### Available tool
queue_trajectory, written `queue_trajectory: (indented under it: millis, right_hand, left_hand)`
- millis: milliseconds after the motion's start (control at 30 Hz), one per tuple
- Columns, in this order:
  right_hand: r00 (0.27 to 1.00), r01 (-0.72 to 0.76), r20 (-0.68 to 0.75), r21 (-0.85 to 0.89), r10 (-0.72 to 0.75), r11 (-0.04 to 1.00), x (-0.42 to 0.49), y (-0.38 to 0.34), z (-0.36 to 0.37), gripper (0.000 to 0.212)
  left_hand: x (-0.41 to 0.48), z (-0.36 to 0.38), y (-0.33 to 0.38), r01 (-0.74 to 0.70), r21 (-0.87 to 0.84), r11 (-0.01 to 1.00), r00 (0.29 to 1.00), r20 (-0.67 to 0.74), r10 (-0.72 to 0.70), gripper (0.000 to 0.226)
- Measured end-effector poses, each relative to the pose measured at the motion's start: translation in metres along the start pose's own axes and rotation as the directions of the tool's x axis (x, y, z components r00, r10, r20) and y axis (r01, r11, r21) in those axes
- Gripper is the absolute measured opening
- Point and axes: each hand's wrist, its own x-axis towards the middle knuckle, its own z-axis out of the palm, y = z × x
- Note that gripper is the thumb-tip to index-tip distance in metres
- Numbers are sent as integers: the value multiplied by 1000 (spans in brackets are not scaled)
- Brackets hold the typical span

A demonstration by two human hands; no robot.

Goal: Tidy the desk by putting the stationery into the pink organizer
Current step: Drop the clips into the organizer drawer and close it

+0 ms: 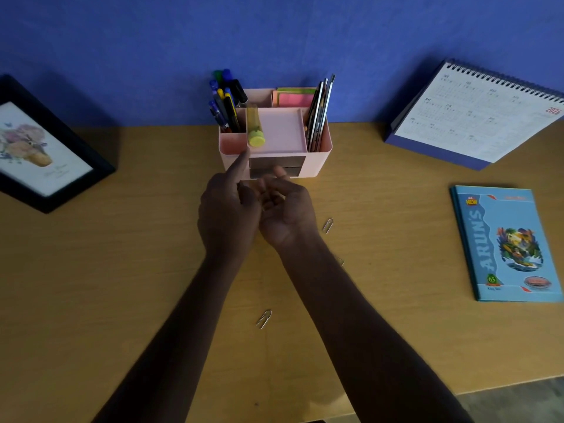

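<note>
The pink organizer (319, 148) stands at the back of the desk against the blue wall. It holds pens (224, 102) on the left, sticky notes (294, 97) at the back, dark pencils (320, 114) on the right and a yellow-capped tube (254, 129) on its tray. My left hand (227, 209) and my right hand (288, 213) meet just in front of it. The left index finger points up at the organizer's front edge. The right hand lies palm up with curled fingers; whether anything sits in it is hidden. Loose paper clips (327, 225) (264, 319) lie on the wood.
A black picture frame (58, 190) leans at the left. A spiral desk calendar (476, 117) stands at the back right, and a blue notebook (506, 242) lies flat at the right. The desk's front edge (488, 389) runs along the lower right.
</note>
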Motion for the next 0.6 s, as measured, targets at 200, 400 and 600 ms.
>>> queue_trajectory:
  millis: [200, 400, 600]
  right_hand:
    - [995, 20, -91, -82, -27, 996, 11, 7, -3, 41]
    - [986, 41, -152, -169, -67, 985, 18, 5, -2, 32]
    - [979, 71, -165, -261, -117, 963, 16, 7, -5, 43]
  left_hand:
    - [-2, -7, 0, 36, 132, 991, 998, 55, -43, 68]
    - [1, -10, 0, 67, 148, 987, 993, 85, -80, 71]
    - [3, -13, 1, 81, 137, 987, 990, 102, -95, 71]
